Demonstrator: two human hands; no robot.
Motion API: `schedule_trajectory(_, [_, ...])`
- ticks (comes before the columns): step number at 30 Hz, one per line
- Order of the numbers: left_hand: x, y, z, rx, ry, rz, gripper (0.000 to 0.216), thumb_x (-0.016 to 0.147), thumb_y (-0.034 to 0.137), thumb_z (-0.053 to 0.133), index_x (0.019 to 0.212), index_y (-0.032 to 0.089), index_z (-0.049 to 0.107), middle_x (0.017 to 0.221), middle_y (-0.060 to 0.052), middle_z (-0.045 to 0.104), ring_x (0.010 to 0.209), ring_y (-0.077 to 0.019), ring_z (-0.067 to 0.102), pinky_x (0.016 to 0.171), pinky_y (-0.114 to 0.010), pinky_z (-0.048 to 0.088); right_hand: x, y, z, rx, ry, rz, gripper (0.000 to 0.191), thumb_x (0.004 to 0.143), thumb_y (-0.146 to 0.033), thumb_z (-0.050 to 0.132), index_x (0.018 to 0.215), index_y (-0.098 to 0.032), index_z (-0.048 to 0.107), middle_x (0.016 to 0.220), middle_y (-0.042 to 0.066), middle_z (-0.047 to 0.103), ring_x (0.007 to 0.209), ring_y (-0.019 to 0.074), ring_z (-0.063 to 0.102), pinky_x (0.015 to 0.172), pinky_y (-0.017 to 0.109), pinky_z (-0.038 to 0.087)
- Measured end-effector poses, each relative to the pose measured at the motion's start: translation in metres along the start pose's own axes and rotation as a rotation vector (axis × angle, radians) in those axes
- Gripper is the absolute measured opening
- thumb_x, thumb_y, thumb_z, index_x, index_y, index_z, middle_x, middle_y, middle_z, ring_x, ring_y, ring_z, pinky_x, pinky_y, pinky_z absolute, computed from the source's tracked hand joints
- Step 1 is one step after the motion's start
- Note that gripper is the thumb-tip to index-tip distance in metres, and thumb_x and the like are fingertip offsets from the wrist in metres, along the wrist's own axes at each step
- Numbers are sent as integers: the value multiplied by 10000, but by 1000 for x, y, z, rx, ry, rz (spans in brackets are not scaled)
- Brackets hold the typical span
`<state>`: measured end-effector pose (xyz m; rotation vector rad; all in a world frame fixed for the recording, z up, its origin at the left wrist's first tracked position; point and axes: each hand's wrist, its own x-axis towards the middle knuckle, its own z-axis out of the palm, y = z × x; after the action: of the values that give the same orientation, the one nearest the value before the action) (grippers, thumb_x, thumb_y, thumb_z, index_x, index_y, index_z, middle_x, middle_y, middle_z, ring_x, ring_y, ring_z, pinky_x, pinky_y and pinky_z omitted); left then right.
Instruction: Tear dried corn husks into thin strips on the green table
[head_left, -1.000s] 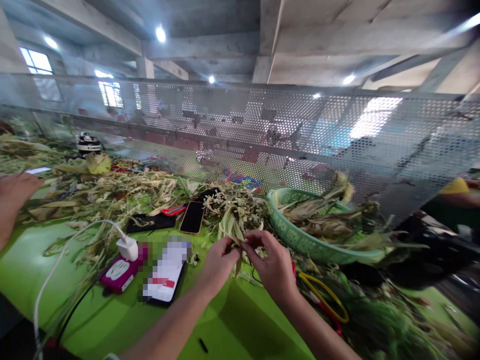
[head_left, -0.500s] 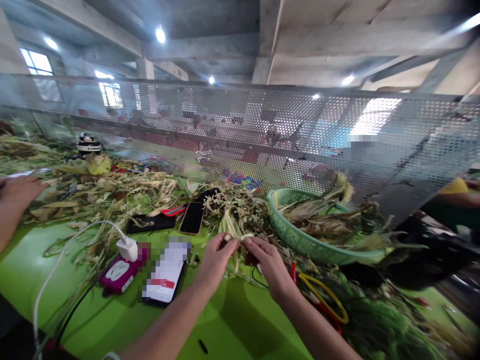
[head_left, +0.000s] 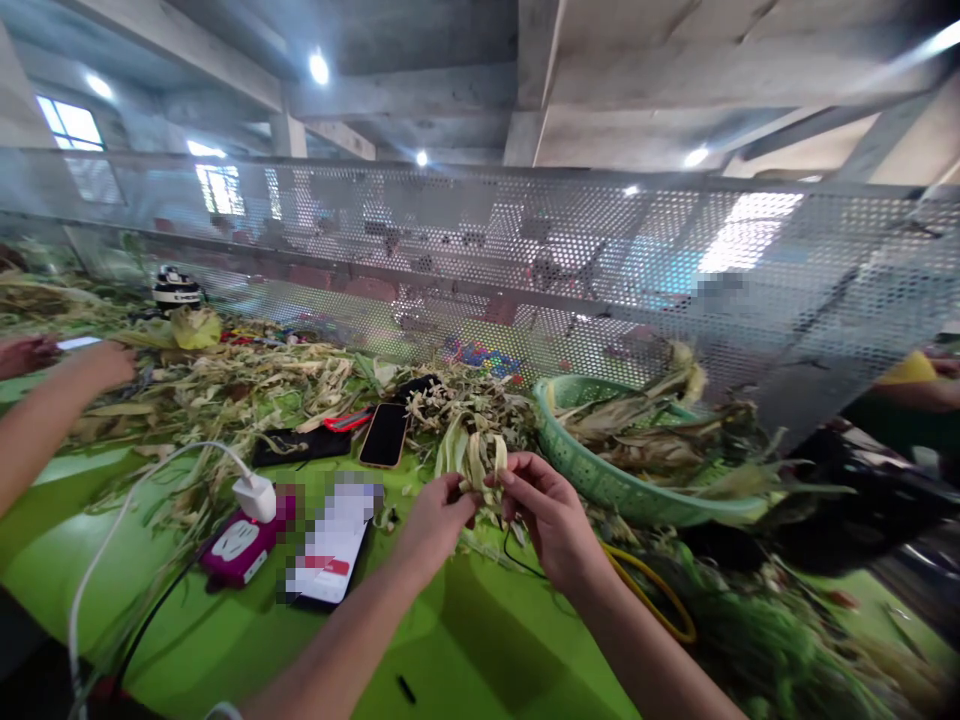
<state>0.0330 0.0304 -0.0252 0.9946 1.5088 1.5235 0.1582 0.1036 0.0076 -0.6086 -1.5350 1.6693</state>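
A basket (head_left: 600,480) sits right of the husk pile (head_left: 472,410), two phones (head_left: 385,435) to its left.

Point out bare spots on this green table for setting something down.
Bare green table shows between the phone and the right forearm, nearer than the husk strip pinched by left hand and right hand. Also left of the white cable. Crowded: husk pile behind, green basket and litter at right.

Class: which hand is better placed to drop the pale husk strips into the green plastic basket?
Probably the right hand: it grips the pale husk strips and lies nearer the green plastic basket than the left hand.
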Motion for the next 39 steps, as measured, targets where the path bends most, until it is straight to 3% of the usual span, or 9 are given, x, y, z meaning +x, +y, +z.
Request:
schedule_trajectory(6, [0, 2, 1, -113, -64, -21, 310, 685, 443, 636, 796, 156, 603, 569, 50, 445, 526, -93, 347, 515, -228, 230, 1, -5, 0, -264, -128, -34, 274, 675, -407, 738, 763, -159, 659, 638, -6, 562, 550, 100, 444, 490, 215, 366])
schedule_trajectory(10, [-1, 3, -2, -115, -67, -32, 236, 686, 392, 626, 716, 163, 577, 552, 61, 402, 517, -83, 305, 506, -232, 195, 2, -12, -3, -397, -164, -70, 236, 705, -403, 703, 743, -172, 671, 650, -7, 583, 594, 122, 489, 545, 235, 386])
schedule_trajectory(16, [-2, 15, -7, -178, -137, -57, 172, 663, 317, 630, 698, 153, 593, 554, 56, 442, 526, -80, 348, 514, -232, 227, 5, -24, -13, -722, -191, -324, 126, 774, -309, 638, 741, -195, 680, 753, 25, 608, 706, 161, 550, 644, 259, 419])
schedule_trajectory(19, [-2, 19, -8, -190, -162, -59, 189, 654, 321, 648, 703, 145, 599, 557, 53, 449, 524, -76, 360, 515, -229, 233, 6, -27, -17, -822, -238, -374, 101, 803, -269, 604, 757, -203, 665, 792, 29, 605, 736, 166, 562, 665, 263, 423])
schedule_trajectory(26, [0, 14, -10, -162, -203, -76, 199, 657, 331, 645, 677, 149, 565, 531, 60, 405, 487, -67, 334, 488, -239, 202, 6, -29, -18, -931, -267, -396, 79, 813, -223, 586, 764, -200, 643, 795, 28, 594, 734, 158, 560, 660, 252, 422])
schedule_trajectory(39, [0, 10, -11, -240, -257, -175, 303, 585, 333, 745, 771, 121, 635, 590, 44, 485, 509, -50, 346, 491, -216, 200, 1, -24, -12, -1007, -215, -444, 103, 814, -147, 556, 846, -209, 631, 827, 20, 607, 726, 143, 567, 653, 229, 418])
